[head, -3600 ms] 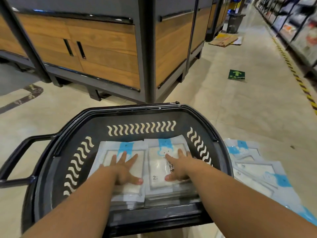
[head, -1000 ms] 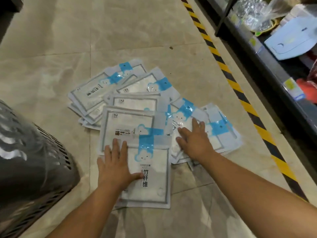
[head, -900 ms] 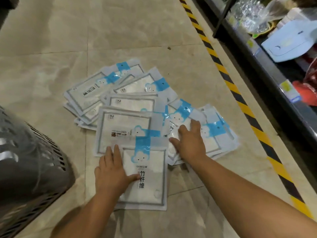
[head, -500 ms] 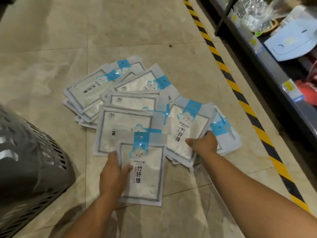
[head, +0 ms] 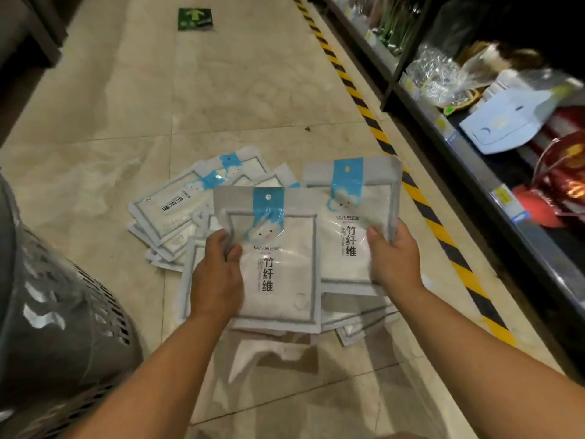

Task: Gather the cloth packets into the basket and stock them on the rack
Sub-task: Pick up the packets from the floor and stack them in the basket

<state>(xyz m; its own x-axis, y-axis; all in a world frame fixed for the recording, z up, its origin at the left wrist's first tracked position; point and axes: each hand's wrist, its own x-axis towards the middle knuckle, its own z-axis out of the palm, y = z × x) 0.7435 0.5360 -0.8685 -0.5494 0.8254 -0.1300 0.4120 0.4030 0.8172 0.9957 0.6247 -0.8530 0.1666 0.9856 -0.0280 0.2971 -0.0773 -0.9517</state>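
Note:
My left hand (head: 217, 274) grips a white cloth packet (head: 278, 267) with a blue tab by its left edge, lifted off the floor. My right hand (head: 392, 258) grips a second packet (head: 351, 217) by its right edge, raised a little higher and partly behind the first. Several more packets (head: 177, 207) lie fanned on the tiled floor beneath and to the left. The dark perforated basket (head: 53, 312) stands at the left edge, only its outer wall showing.
A dark store rack (head: 468, 160) with bagged goods runs along the right, behind a yellow-and-black floor stripe (head: 421, 201). A green arrow sticker (head: 194, 19) lies on the tiles far ahead. Dark fixtures stand at the top left.
Both hands went from pressing on packets on the floor to gripping one each and lifting them up off the pile. Earlier still, both hands were inside the basket.

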